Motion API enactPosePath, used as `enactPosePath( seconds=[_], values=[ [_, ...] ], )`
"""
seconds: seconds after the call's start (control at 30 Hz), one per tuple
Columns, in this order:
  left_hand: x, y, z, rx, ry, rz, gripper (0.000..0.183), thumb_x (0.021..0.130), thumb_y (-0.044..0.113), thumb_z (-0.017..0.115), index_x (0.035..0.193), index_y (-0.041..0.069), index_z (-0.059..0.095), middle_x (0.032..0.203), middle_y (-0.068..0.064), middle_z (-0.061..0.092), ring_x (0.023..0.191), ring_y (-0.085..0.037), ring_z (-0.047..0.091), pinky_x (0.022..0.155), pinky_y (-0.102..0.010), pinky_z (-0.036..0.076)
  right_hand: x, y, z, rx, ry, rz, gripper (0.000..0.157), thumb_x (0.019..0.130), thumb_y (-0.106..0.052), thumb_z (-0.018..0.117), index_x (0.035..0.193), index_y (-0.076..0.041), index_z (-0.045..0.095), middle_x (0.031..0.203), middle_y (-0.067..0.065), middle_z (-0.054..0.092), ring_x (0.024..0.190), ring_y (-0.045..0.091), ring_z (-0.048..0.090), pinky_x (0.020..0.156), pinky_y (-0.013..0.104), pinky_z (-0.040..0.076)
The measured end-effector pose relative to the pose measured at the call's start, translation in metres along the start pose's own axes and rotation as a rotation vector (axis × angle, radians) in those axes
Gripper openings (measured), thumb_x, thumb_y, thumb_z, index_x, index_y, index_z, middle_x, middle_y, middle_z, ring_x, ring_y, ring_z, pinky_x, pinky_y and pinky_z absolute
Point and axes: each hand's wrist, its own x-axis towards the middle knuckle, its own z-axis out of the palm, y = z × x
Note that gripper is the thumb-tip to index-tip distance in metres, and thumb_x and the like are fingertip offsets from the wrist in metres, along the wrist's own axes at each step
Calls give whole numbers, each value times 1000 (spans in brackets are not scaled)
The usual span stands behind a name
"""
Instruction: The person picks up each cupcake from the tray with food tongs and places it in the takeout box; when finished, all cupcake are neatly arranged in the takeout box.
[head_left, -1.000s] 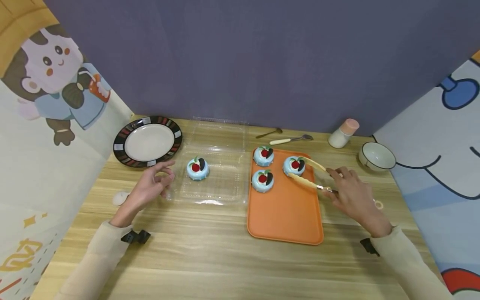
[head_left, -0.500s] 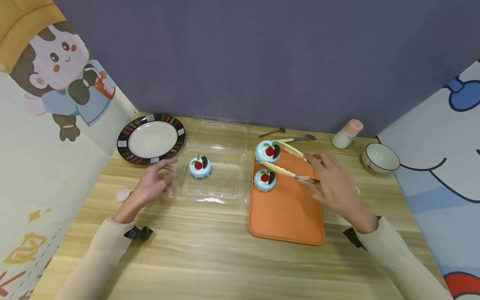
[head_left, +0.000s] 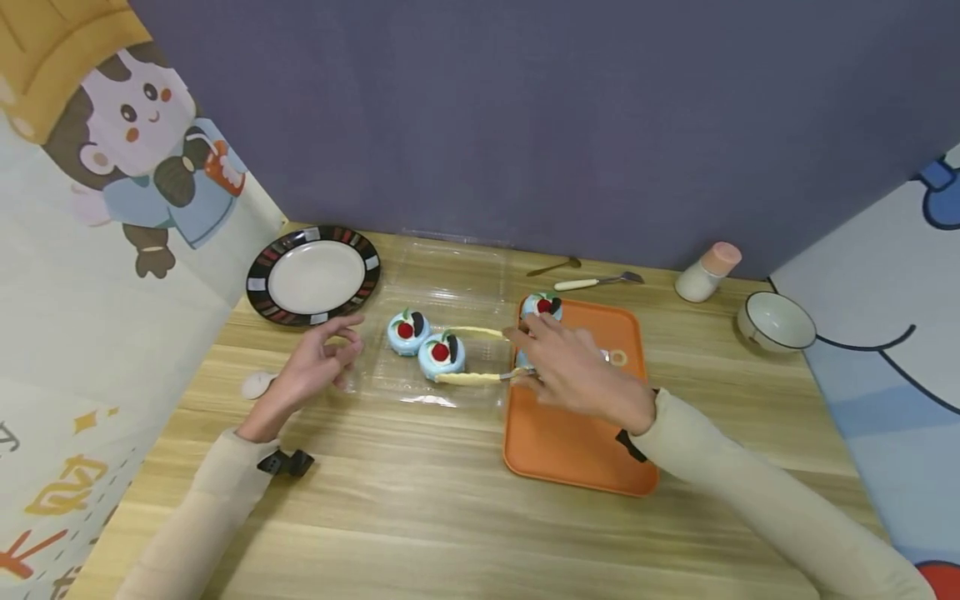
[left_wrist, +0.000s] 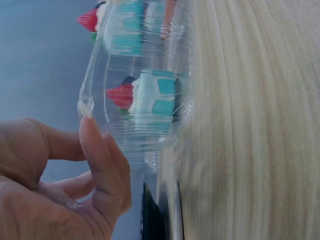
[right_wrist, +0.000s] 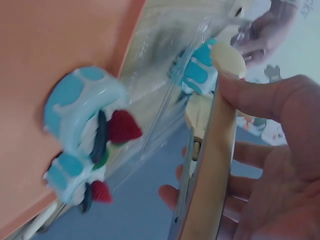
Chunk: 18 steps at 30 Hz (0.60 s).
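My right hand [head_left: 573, 367] grips yellow-tipped tongs [right_wrist: 207, 180] over the clear plastic container [head_left: 480, 400]. Between the tong tips is a toy cupcake [head_left: 441, 357], light blue with a red berry on top. Beside it, on the left in the container, sits a similar cupcake [head_left: 408, 331]. My left hand [head_left: 315, 367] is at the container's left edge, fingers relaxed; in the left wrist view a fingertip [left_wrist: 86, 112] touches the rim. Two more cupcakes are on the orange tray [head_left: 577, 458]; my right hand partly hides them in the head view, but the nearer one [right_wrist: 82, 107] shows in the right wrist view.
A dark-rimmed plate [head_left: 315, 277] lies at the back left. Behind the tray are a small spoon [head_left: 553, 267] and a pale-handled fork-like utensil [head_left: 598, 282]. At the right stand a pink-topped bottle [head_left: 708, 272] and a bowl [head_left: 776, 321]. A white round object [head_left: 257, 385] lies by the left wrist.
My right hand has moved left with the tongs, carrying a cupcake from the tray to the container, beside the first one. The left hand has stayed by the container's edge.
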Motion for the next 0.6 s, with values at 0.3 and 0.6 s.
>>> enactPosePath(
  seconds=[0.3,0.6],
  values=[
    [1,1,2,-12,-10,-9,52,101,8,52,151,8,36,122,-20,48,67,-10,54,47,-28,54,25,-13,5,-24,-86,-93,57,82,-46,77,127,-15,59,102,2,53,85,17,52,40,20,35],
    [1,-1,1,-9,-8,-4,52,101,9,52,150,8,36,121,-19,48,70,-10,55,46,-27,53,35,-22,14,26,-119,-101,60,84,-43,76,131,-12,56,111,6,56,92,21,53,43,21,38]
  ],
)
